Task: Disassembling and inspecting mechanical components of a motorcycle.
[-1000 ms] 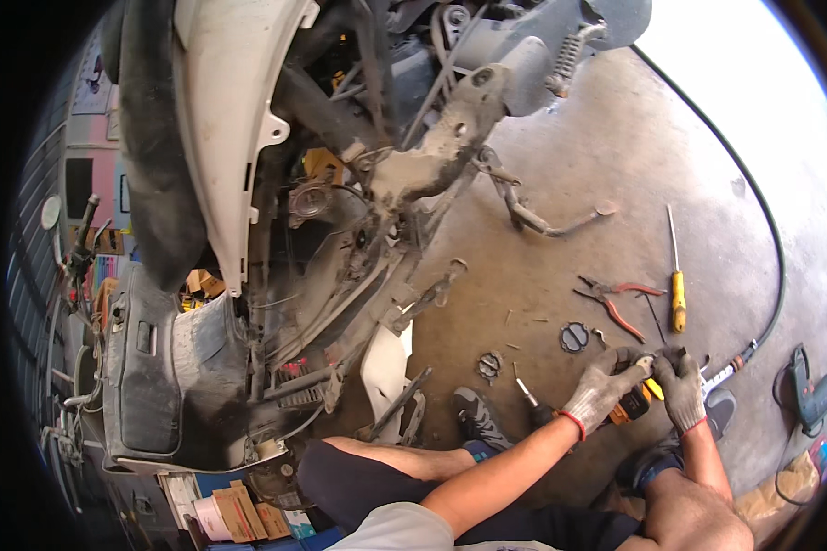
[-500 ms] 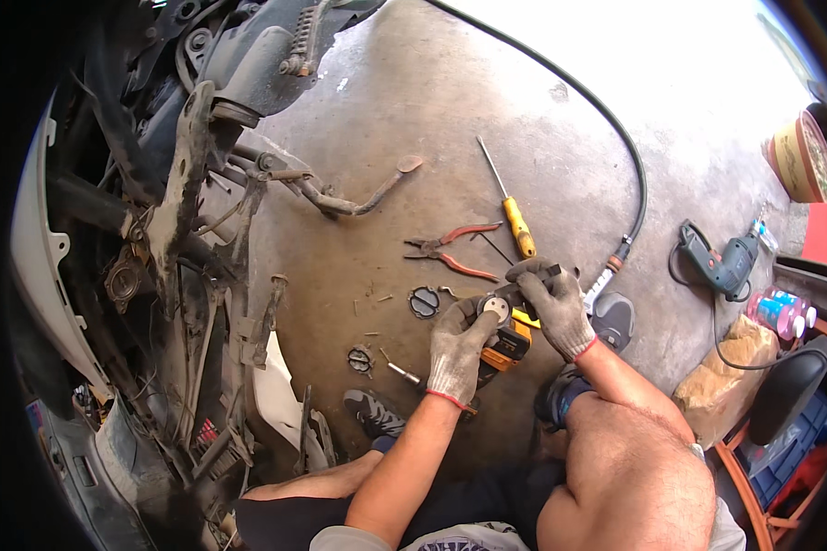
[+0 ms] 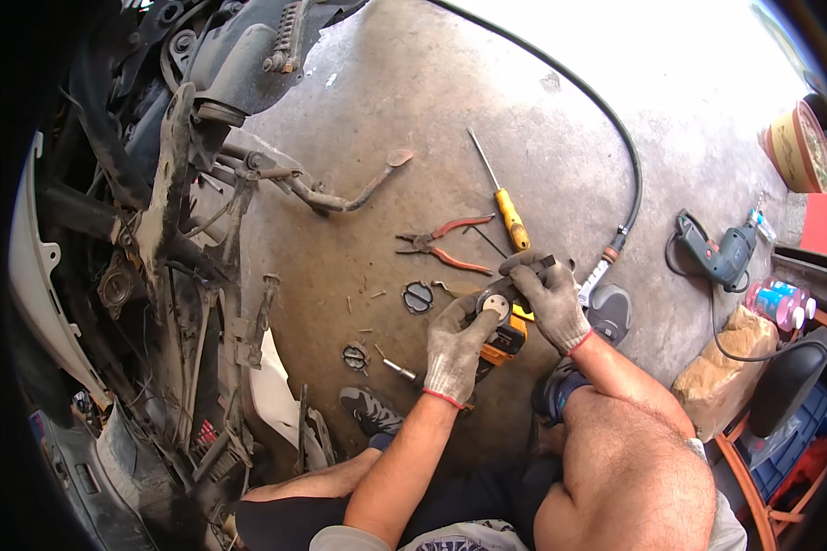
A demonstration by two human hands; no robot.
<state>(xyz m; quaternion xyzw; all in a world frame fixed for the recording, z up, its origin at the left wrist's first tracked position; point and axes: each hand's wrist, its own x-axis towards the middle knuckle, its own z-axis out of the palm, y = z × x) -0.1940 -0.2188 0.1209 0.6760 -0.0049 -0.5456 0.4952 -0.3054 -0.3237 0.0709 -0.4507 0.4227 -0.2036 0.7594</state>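
Note:
In grey gloves, both hands meet at the middle. My left hand (image 3: 452, 347) is closed round a small round metal part (image 3: 496, 304) with holes in its pale face, the thumb on its edge. Close beside it, my right hand (image 3: 551, 298) has its fingers bent round a small dark piece (image 3: 548, 262) whose kind I cannot make out. Under the left hand sits a yellow and black power tool (image 3: 503, 349), partly hidden. Left of the hands lie a round dark cover (image 3: 418, 297), a smaller round part (image 3: 356, 358) and a socket driver (image 3: 398, 370).
Pliers with red handles (image 3: 446, 244) and a yellow-handled screwdriver (image 3: 510, 216) lie beyond my hands. A partly stripped motorbike (image 3: 179, 184) fills the left. A black hose (image 3: 636, 156) curves over the floor. At right are a corded drill (image 3: 721, 255), a stone-like block (image 3: 726, 372) and bottles (image 3: 776, 305).
The whole view has shifted slightly, so floor things sit a little further left and higher. My right fingers have moved slightly at the dark piece; the left hand keeps its hold.

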